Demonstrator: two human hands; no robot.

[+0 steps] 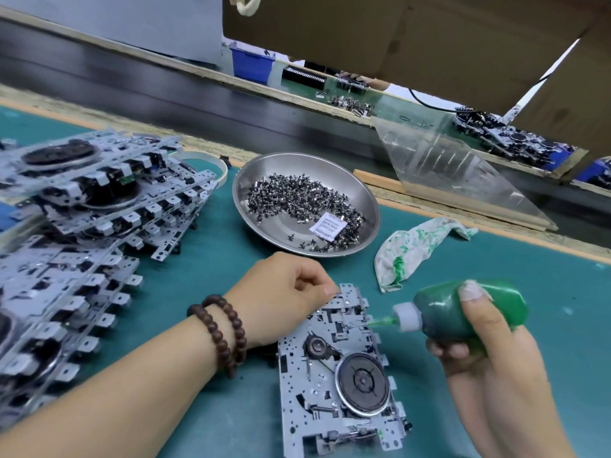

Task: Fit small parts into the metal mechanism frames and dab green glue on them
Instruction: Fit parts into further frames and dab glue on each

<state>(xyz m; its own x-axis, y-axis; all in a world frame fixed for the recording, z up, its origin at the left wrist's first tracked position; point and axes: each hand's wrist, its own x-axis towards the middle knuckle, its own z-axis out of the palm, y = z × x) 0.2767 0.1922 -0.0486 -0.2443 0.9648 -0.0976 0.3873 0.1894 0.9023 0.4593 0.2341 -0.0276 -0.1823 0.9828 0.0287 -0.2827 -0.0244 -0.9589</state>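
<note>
Stacked frames (pixel 82 206), left: motion-blurred, run off the left edge; count not readable.
Small parts (pixel 304 203) in steel bowl (pixel 244 180): too small to tell individual shape.
White packet (pixel 328 228) among them: print only partly legible.
Glue bottle (pixel 463 312): rear end covered by the right hand (pixel 479 338).
Working frame (pixel 340 375): top-left corner hidden under the left hand (pixel 284 299); the fingertips' hold is unclear.
Brown cardboard (pixel 413 44): cut by the top edge, screening the far bench.

A green-stained white rag (pixel 416 251) lies crumpled on the teal bench mat (pixel 545 292) near its far edge. Behind it, a clear plastic sheet (pixel 446 163) leans on a wooden strip.
</note>
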